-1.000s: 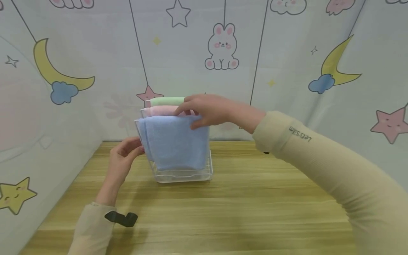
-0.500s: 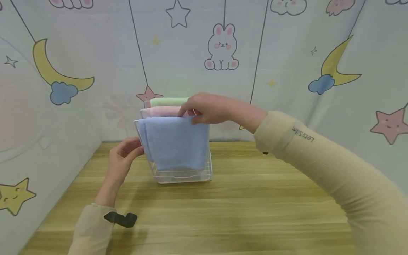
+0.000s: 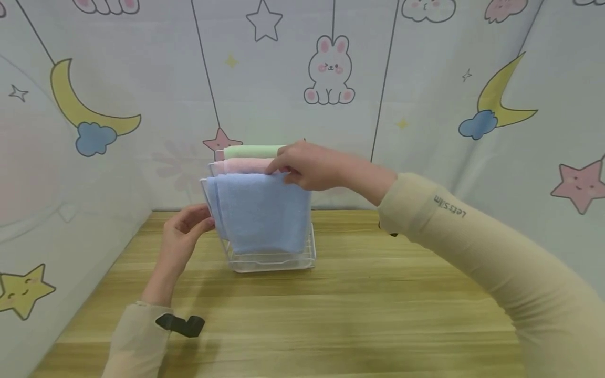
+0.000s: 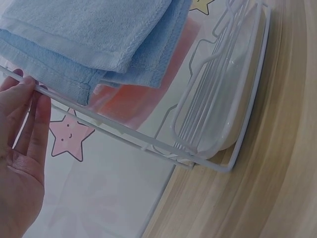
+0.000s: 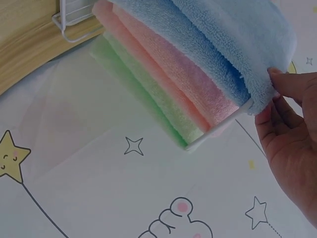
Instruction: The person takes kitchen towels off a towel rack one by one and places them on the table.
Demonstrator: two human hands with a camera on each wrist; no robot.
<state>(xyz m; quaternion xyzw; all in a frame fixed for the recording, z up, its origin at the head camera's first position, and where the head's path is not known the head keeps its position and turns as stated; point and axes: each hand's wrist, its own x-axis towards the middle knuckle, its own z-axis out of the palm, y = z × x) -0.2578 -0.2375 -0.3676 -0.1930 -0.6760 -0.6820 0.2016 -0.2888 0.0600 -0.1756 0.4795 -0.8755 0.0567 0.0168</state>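
Note:
A white wire rack (image 3: 271,269) stands on the table with three folded towels draped over its bars. In front hangs a blue towel (image 3: 264,215); behind it come a pink towel (image 3: 246,165) and a green towel (image 3: 255,151). With thumb and fingers, my left hand (image 3: 181,239) pinches the rack's slanted side wire, seen closely in the left wrist view. My right hand (image 3: 314,165) pinches the blue towel's top edge near its right end, where the right wrist view shows thumb and fingertips on the terry cloth (image 5: 257,94). Towel partly hides the rack's bars.
A shallow clear tray (image 4: 237,99) sits in the rack's base, just above the wooden table (image 3: 378,294). Close behind hangs a white cloth backdrop (image 3: 283,94) printed with stars, moons and a rabbit, continuing along the left side.
My right hand has shifted slightly right along the blue towel's top edge. The left hand stays on the side wire, and rack and towels look unmoved.

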